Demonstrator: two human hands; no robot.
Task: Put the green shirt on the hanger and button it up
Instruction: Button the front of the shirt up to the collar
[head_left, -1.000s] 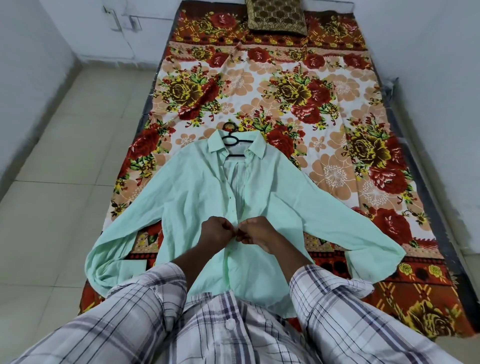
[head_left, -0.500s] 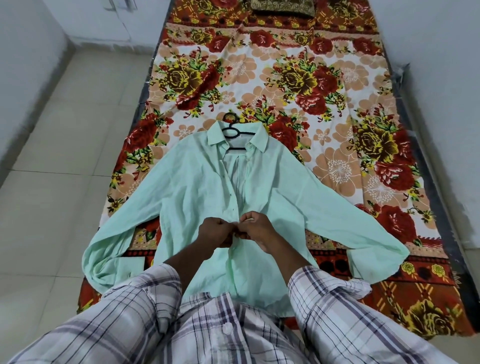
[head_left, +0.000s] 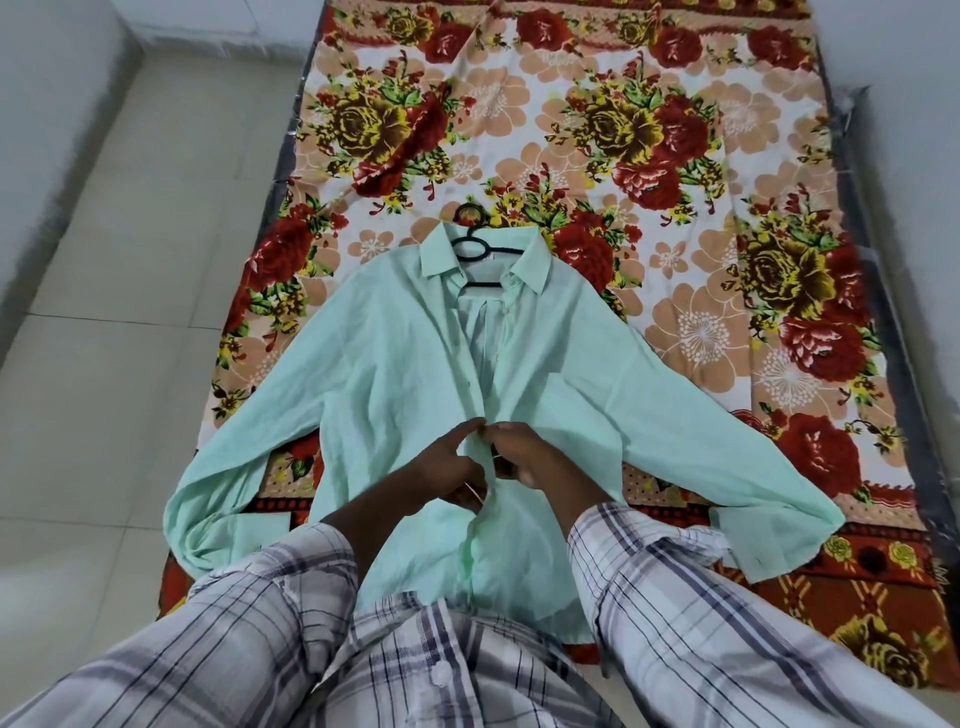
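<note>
Buttoning step. My left hand (head_left: 448, 465) and right hand (head_left: 524, 452) pinch green shirt (head_left: 395, 374) mid-front, hanger (head_left: 474, 245) in collar. Next, likely: far, upper buttons.

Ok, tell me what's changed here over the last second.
The left hand has loosened from a bunched fist: its forefinger now reaches up to the fingertips of the right hand, and both pinch the front edges of the green shirt. Unchanged: both hands stay mid-front, and the shirt lies spread on the hanger, unbuttoned near the collar.
</note>
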